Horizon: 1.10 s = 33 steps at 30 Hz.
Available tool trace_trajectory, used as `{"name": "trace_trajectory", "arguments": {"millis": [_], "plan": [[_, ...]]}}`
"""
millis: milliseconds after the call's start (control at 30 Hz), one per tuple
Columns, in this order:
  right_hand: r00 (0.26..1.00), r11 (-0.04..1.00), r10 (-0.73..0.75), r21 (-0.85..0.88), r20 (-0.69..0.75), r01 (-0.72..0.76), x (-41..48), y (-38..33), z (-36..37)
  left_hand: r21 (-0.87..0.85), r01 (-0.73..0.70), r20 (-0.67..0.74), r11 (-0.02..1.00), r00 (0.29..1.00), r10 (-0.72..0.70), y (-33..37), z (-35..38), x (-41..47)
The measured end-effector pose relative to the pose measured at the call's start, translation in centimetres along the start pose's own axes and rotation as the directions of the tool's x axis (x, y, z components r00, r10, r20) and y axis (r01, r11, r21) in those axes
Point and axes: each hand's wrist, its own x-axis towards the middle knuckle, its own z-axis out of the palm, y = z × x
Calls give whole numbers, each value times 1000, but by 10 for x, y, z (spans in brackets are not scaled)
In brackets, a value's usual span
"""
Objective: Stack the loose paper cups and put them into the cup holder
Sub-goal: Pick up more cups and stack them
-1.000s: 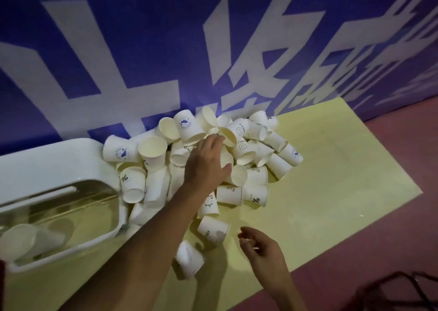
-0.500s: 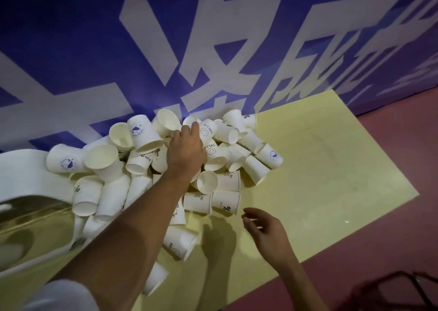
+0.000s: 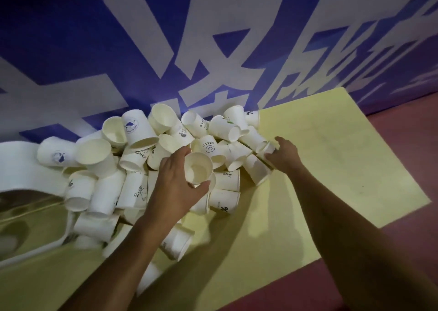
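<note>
About thirty cups heaped on mat, centre-far; many buried, exact count unclear. One holder left, blurred, cut off by edge. Left hand grips cup over pile centre. Right hand curled on edge cup, probably pinching.

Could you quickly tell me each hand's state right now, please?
Left hand: holding a white paper cup.
Right hand: fingers curled at another white paper cup; grip cannot be told.
</note>
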Motion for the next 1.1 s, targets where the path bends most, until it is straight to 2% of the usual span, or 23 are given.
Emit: {"name": "trace_trajectory", "arguments": {"millis": [100, 167, 400, 567, 800, 1000, 1100], "plan": [[992, 997, -29, -64, 119, 37, 13, 2, 6, 1, 10, -4, 1000, 1000, -10, -9, -3, -8], [991, 993, -53, -101, 123, 66, 12, 4, 8, -11, 25, -8, 1000, 1000, -25, -14, -6, -12], [995, 998, -8, -62, -98, 2, -37, 23, -1, -93, 41, -15, 995, 999, -43, -30, -21, -31], [974, 993, -100, 45, -205, 112, -110, 19, 1, -183, 86, -2, 979, 996, -88, -42, -32, -46], [928, 876, -272, 333, -253, 348, -231, -76, 35, -272, 19, -39, 962, 999, -30, -78, -79, -80], [876, 798, -442, 360, -195, 483, -314, -177, 93, -290, -8, -67, 957, 998, -12, -133, -149, -119], [843, 765, -509, 357, -174, 536, -349, -229, 133, -284, -17, -124, 959, 992, -19, -172, -193, -142]]}}
